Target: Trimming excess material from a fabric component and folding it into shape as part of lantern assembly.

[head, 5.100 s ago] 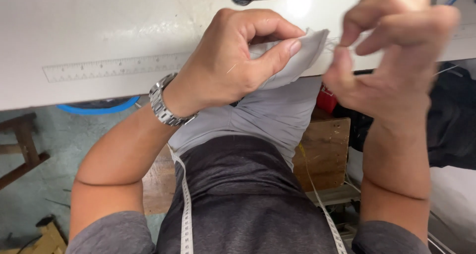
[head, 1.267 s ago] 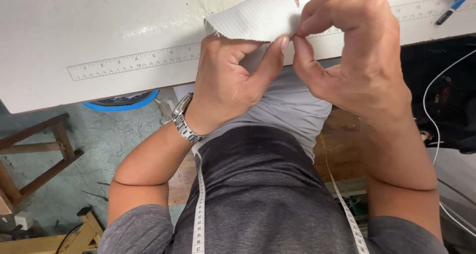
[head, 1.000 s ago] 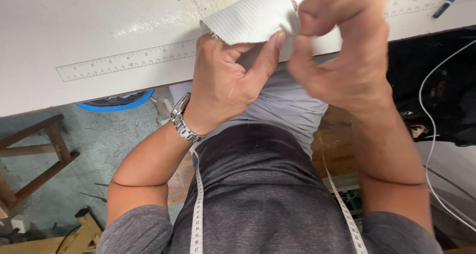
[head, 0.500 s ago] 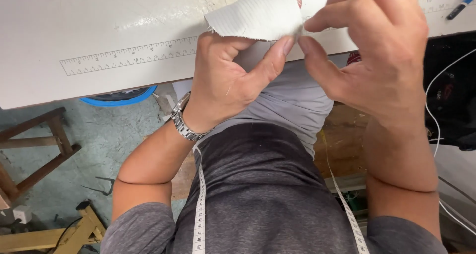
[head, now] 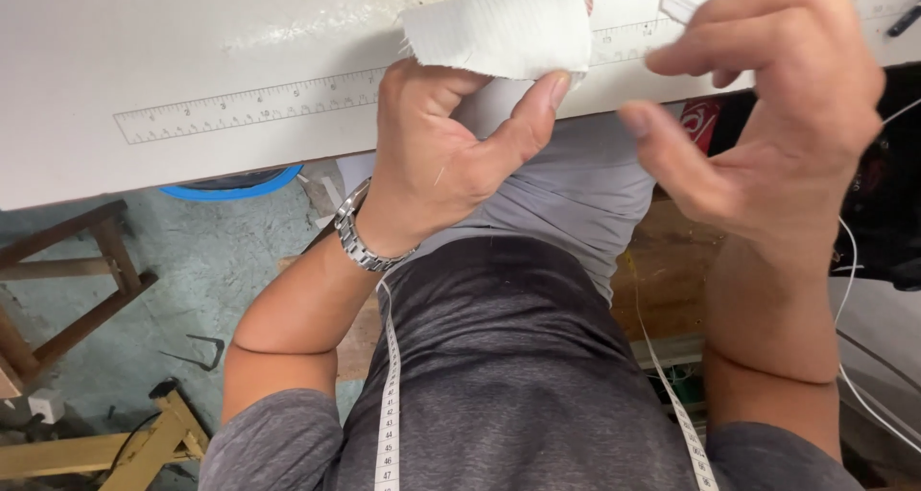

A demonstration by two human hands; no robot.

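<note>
White table [head: 192,31]: left hand [head: 436,155] pinches ribbed cloth [head: 499,26] (right hand [head: 767,136] apart).

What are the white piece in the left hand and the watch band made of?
White piece: looks like woven or ribbed fabric, matte, going by its fine parallel ridges and frayed left edge. The left hand pinches it at the thumb. Watch band: likely metal, with shiny silver links, though plated plastic can't be ruled out.

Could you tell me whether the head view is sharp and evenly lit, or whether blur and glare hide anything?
In the head view, the left hand and its ribbed white fabric piece are sharp; the right hand is slightly soft at the fingertips; the white table is bright, with mild glare along its top edge, yet the printed ruler stays readable; the floor below is dimmer.
</note>
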